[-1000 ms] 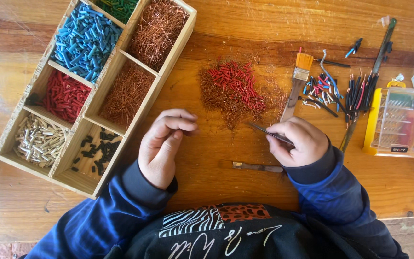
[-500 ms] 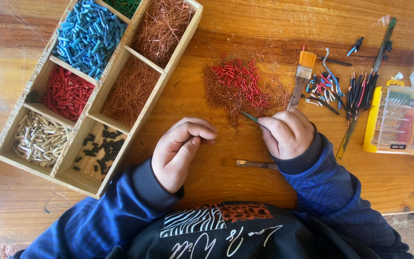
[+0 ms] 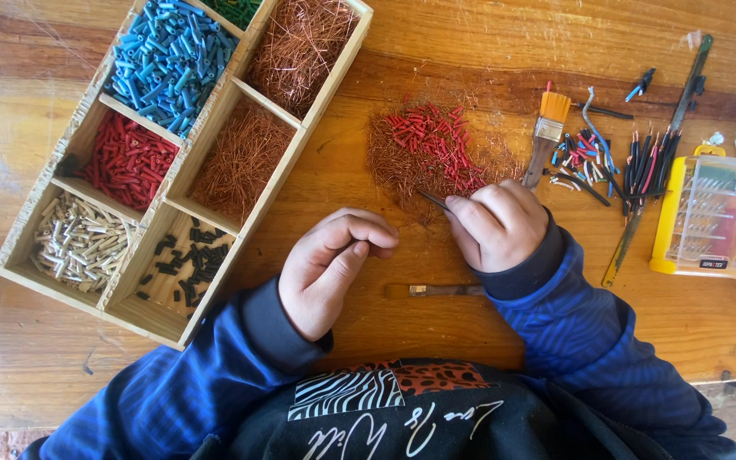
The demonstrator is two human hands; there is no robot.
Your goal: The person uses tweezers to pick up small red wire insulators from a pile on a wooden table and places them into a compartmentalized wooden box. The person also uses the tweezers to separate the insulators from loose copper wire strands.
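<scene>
Hands: right hand [image 3: 497,223] grips tweezers [image 3: 433,201] at the wire pile [image 3: 430,153], left hand [image 3: 330,266] curls shut, contents hidden.

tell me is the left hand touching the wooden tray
Apart. The head view shows the left hand curled on the table, with a strip of bare wood between its knuckles and the near wall of the wooden tray.

Bright, even daylight fills the view, warm on the wooden desk [image 3: 368,60]. Shadows are soft and short, falling just beneath the hands and inside the wooden tray [image 3: 182,153] compartments. A faint sheen shows on the yellow plastic case [image 3: 707,217]. Focus is sharp throughout; the edges bend slightly from the wide lens.
</scene>
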